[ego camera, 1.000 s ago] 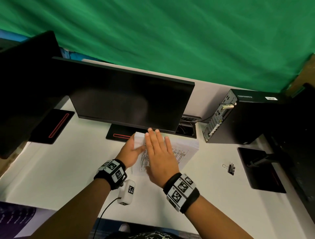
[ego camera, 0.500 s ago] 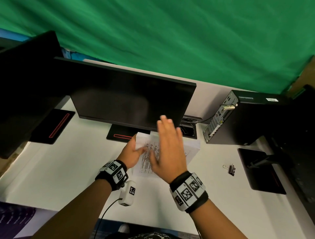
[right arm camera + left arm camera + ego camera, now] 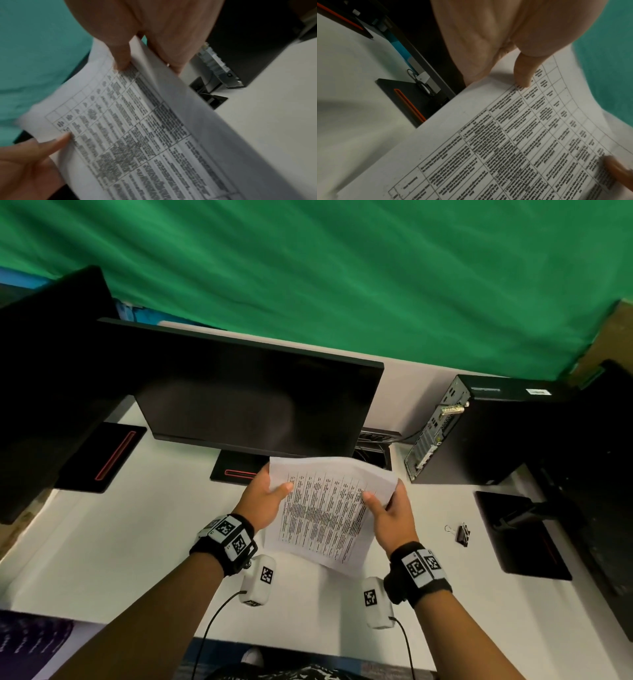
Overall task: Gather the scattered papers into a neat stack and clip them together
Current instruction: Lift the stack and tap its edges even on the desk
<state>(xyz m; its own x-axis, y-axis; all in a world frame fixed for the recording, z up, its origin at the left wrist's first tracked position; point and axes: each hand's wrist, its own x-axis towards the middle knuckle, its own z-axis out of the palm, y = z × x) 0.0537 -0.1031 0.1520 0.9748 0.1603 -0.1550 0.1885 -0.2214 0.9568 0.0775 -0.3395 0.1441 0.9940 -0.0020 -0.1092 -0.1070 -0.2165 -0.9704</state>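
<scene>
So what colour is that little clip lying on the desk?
Black, with silvery wire handles: the binder clip shows best in the head view.

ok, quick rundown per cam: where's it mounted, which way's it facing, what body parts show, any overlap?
Head: on the head, looks forward and down at the desk; both forearms, left hand and right hand hold the papers; binder clip to the right.
Left wrist: along the left hand toward the monitor base; palm and thumb show.
Right wrist: along the right hand toward the computer tower; both hands show.
Shared: all three see the papers.
</scene>
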